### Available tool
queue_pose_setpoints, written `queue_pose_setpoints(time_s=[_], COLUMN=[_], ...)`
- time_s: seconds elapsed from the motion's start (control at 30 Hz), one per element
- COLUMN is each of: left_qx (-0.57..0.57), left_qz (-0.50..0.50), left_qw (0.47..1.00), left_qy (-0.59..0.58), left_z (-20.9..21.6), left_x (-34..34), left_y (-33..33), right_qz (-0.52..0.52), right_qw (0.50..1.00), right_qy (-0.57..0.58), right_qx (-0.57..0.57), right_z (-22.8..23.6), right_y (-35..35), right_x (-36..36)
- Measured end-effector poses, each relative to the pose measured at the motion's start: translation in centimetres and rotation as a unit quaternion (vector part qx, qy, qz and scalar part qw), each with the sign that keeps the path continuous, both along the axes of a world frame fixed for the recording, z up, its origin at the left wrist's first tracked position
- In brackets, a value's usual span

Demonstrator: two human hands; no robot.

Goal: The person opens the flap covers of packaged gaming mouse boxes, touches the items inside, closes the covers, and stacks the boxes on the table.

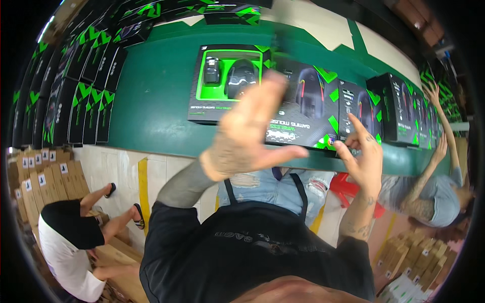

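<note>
Much green tabletop [151,91] beside windowed box [194,97] — left hand [247,132] spread wide over box corner, right hand [365,154] half-curled near front edge.

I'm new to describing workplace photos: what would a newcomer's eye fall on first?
Probably the left hand, fingers spread and blurred, near the picture's middle. Just behind it, the bright green tray holding a black mouse stands out on the green table. Black-and-green boxes line the far left.
</note>
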State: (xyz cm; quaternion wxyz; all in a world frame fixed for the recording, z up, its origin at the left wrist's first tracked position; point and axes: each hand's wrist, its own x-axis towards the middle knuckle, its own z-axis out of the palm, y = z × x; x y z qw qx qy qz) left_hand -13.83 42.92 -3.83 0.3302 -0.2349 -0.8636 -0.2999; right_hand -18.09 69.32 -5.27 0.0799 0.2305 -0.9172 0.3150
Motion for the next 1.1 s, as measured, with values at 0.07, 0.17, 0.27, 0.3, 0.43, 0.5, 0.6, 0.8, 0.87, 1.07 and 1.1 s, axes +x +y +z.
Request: queue_pose_setpoints(time_s=[0.07,0.17,0.27,0.3,0.43,0.5,0.6,0.8,0.87,1.07,1.1], left_qx=[-0.105,-0.136,-0.155,-0.102,0.158,0.031,0.137,0.223,0.401,0.501,0.496], left_qz=[0.081,0.105,0.174,0.212,0.290,0.400,0.287,0.091,0.062,0.000,0.011], left_qw=[0.991,0.985,0.963,0.968,0.937,0.914,0.922,0.905,0.836,0.856,0.861], left_qy=[0.026,-0.004,0.138,0.087,0.112,0.065,-0.219,-0.351,-0.370,-0.131,-0.111], left_z=[-1.7,-1.0,-1.2,-0.4,2.0,2.5,-1.2,-3.3,-3.7,4.6,8.1], left_x=[-0.8,-0.8,-1.8,-1.4,-0.2,1.4,0.2,0.0,0.7,-2.6,-3.5], left_y=[1.9,2.6,0.5,-0.3,-5.8,-10.3,-16.2,-17.3,-18.0,-20.1,-22.1], right_qz=[-0.067,-0.139,-0.238,-0.271,-0.301,-0.326,-0.152,-0.109,-0.098,0.010,0.021], right_qw=[0.997,0.989,0.962,0.951,0.878,0.863,0.882,0.889,0.873,0.843,0.843], right_qy=[0.021,0.033,0.130,0.150,-0.016,-0.103,-0.144,-0.201,-0.209,-0.069,-0.041], right_qx=[-0.014,-0.021,-0.012,-0.015,-0.371,-0.372,-0.422,-0.397,-0.431,-0.533,-0.537], right_z=[-1.0,-2.9,-6.2,-7.3,-11.2,-9.3,-8.7,-7.6,-8.4,-2.6,0.2], right_y=[0.7,3.1,5.9,6.5,7.3,6.5,6.7,4.4,3.2,-1.9,-3.7], right_x=[0.1,0.1,0.5,0.9,1.2,1.2,0.0,-2.5,-3.2,-9.0,-10.6])
